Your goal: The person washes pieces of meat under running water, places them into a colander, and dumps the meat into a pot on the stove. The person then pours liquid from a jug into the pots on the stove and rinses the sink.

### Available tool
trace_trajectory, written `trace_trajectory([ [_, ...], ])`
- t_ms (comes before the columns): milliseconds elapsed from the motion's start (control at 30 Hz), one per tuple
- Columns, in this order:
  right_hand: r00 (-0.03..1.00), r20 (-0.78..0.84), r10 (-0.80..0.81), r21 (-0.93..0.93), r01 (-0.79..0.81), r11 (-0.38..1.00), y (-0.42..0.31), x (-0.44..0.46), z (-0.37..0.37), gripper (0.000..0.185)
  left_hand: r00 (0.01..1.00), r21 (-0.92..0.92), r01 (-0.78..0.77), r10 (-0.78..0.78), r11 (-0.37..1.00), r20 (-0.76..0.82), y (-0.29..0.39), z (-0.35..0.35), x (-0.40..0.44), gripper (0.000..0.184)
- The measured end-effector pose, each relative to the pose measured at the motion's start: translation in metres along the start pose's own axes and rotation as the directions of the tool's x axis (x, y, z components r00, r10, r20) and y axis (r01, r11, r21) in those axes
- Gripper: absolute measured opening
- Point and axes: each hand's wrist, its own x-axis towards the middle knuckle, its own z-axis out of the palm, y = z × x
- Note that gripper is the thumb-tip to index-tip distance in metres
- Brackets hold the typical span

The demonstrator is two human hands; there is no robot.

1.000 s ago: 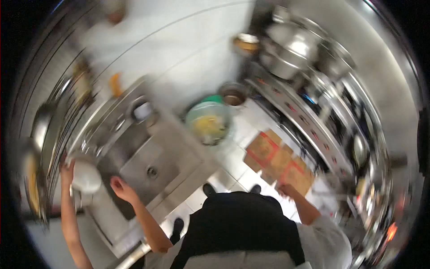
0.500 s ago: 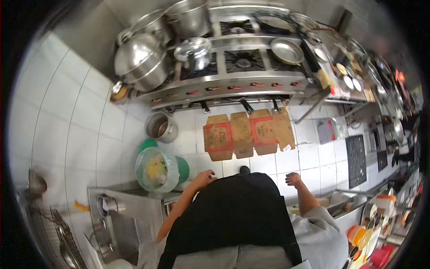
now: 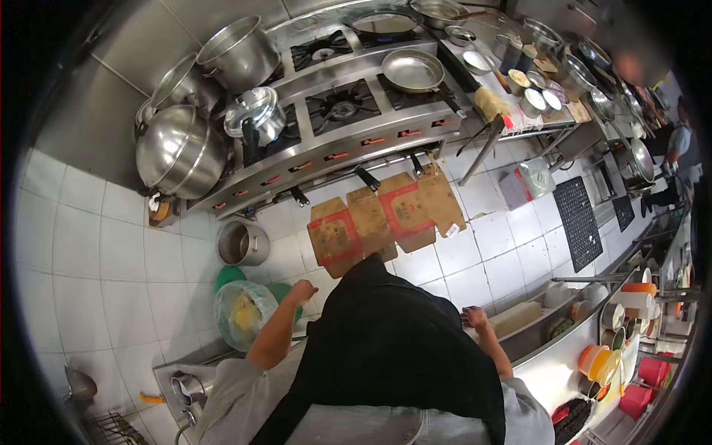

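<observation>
My left hand (image 3: pixel 302 292) hangs at my left side with its fingers curled in, to the right of a bin lined with a clear bag (image 3: pixel 245 315). What it might hold cannot be made out. On the other side, my right hand (image 3: pixel 475 317) is held beside my black apron (image 3: pixel 400 341), fingers loosely bent and apart, with nothing seen in it. Flattened cardboard (image 3: pixel 378 222) lies on the tiled floor in front of me, beyond both hands.
A stove (image 3: pixel 334 148) stands ahead, bearing a pressure cooker (image 3: pixel 254 115), a pan (image 3: pixel 412 70) and large pots. A metal pot (image 3: pixel 242 243) sits on the floor. The counter at right holds orange tubs (image 3: pixel 599 363). A person (image 3: pixel 676 141) is far right.
The view has swung right from the sink toward the stove, cardboard and right counter. Both my hands now hang by my sides, and the other person's arm at the sink is out of view.
</observation>
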Motion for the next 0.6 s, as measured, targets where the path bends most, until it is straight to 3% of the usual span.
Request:
trace_trajectory([
  [33, 0.999, -0.032, -0.015, -0.054, 0.013, 0.998, -0.011, 0.000, 0.006, 0.023, 1.000, -0.164, 0.018, -0.020, 0.986, -0.007, 0.014, -0.010, -0.002, 0.028],
  [100, 0.997, -0.058, -0.046, -0.082, 0.041, 0.996, -0.030, 0.000, 0.009, 0.031, 0.999, -0.255, -0.048, 0.044, 0.966, -0.020, 0.045, -0.034, -0.002, 0.026],
  [200, 0.995, -0.079, -0.054, -0.070, 0.048, 0.996, -0.062, 0.017, 0.009, 0.030, 0.987, -0.210, -0.156, 0.160, 0.965, 0.002, 0.090, -0.066, 0.015, 0.024],
  [267, 0.994, -0.100, -0.052, -0.086, 0.044, 0.995, -0.091, 0.021, 0.013, 0.028, 0.994, -0.372, -0.050, 0.084, 0.927, 0.076, 0.109, -0.075, 0.038, 0.025],
  [300, 0.993, -0.102, -0.062, -0.086, 0.053, 0.995, -0.102, 0.024, 0.014, 0.028, 0.975, -0.374, -0.215, 0.218, 0.902, -0.035, 0.100, -0.063, 0.064, 0.026],
  [367, 0.991, -0.112, -0.078, -0.112, 0.065, 0.992, -0.134, 0.031, 0.016, 0.028, 0.848, -0.324, -0.528, 0.464, 0.785, -0.257, 0.079, -0.030, 0.131, 0.029],
  [467, 0.989, -0.116, -0.087, -0.166, 0.067, 0.984, -0.176, 0.027, 0.015, 0.028, 0.983, -0.283, -0.156, 0.176, 0.946, 0.047, 0.132, -0.147, 0.116, 0.034],
  [500, 0.988, -0.112, -0.103, -0.159, 0.085, 0.984, -0.188, 0.027, 0.012, 0.028, 0.986, -0.390, -0.150, 0.111, 0.908, -0.122, 0.125, -0.146, 0.131, 0.035],
  [600, 0.964, -0.152, -0.217, -0.171, 0.190, 0.967, -0.229, 0.013, 0.016, 0.030, 0.974, -0.392, -0.205, 0.147, 0.897, -0.172, 0.113, -0.175, 0.155, 0.034],
])
